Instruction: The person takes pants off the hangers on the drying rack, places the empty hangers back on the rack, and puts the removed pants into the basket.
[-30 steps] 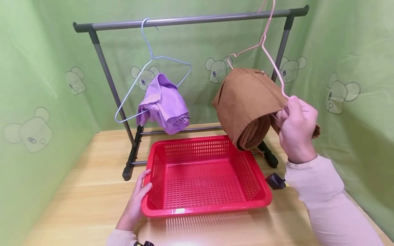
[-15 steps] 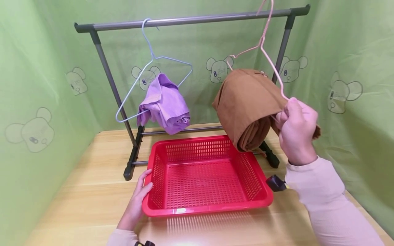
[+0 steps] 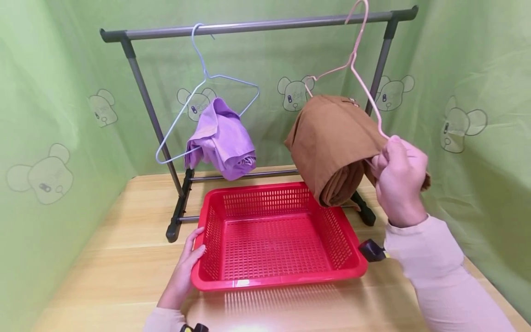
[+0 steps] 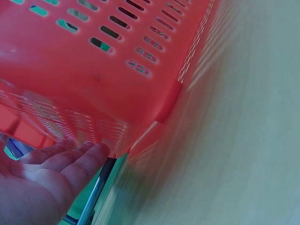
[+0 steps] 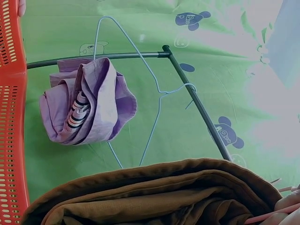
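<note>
A person's right hand (image 3: 400,177) pinches the lower right corner of a pink wire hanger (image 3: 353,60) between thumb and curled fingers; immediately left of that grip hangs a thick brown garment (image 3: 336,143), bundled on the hanger's lower part, its layered open end turned toward the wearer; above the grip, the hanger's hook curves up at the top bar of a dark metal rack (image 3: 257,26), though whether it touches the bar cannot be told.

Low and to the left of the grip, a red basket (image 3: 282,279) of perforated plastic sits on a wood-grain table (image 3: 112,263); the left hand (image 3: 182,272) steadies its left side, fingers nearly straight against the outer wall beneath the rim, thumb on the rim; the brown bundle overlaps the basket's far right corner as seen from the head.

Well left of the right hand, a purple garment (image 3: 226,143), rolled with striped fabric showing inside, hangs on a blue hanger (image 3: 181,112) hooked over the bar; behind both hands and the rack falls a green curtain (image 3: 269,133) printed with bear faces (image 3: 296,95); below the right wrist, a black device (image 3: 371,250) juts from beside the pale sleeve (image 3: 427,258).
</note>
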A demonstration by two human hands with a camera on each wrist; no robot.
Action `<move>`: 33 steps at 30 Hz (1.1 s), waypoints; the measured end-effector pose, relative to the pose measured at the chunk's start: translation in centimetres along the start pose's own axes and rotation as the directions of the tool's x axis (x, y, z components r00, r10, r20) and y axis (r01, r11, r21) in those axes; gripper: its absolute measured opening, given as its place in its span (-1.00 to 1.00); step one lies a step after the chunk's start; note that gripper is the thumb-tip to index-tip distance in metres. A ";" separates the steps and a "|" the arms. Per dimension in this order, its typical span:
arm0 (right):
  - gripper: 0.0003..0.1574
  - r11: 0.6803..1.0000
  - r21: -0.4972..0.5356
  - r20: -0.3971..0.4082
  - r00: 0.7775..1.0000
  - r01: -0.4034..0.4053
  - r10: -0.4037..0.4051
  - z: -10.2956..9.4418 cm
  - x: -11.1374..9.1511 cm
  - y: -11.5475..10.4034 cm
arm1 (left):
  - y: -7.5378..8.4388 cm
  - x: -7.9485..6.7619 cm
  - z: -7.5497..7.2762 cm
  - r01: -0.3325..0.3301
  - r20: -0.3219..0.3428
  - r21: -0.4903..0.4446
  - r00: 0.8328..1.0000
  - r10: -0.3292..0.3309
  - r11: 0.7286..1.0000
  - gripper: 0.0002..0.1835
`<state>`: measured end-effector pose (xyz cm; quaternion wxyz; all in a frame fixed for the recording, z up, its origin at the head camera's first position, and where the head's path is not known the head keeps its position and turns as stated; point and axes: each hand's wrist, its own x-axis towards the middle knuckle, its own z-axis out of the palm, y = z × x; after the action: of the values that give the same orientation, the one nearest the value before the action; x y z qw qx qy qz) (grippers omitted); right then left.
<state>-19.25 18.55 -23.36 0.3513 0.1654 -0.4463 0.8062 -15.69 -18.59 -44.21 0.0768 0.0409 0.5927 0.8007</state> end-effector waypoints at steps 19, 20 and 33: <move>-0.45 1.000 -0.009 0.018 1.000 -0.021 0.021 -0.9 -0.5 0.3 | 0.1 -0.2 0.3 0.005 -0.009 0.011 1.000 -0.005 1.000 -0.47; -0.45 1.000 -0.006 0.018 1.000 -0.019 0.019 -0.9 -0.6 0.3 | 0.1 -0.2 0.3 0.006 -0.011 0.013 1.000 -0.006 1.000 -0.48; -0.46 1.000 0.015 0.029 0.999 -0.018 0.017 -1.2 -0.7 0.6 | 1.0 0.2 -0.3 -0.003 -0.050 0.256 0.999 0.016 0.967 -0.50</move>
<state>-19.11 19.09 -24.76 0.3363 0.1760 -0.4465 0.8103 -16.02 -19.15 -43.38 0.0518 0.0328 0.6926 0.7187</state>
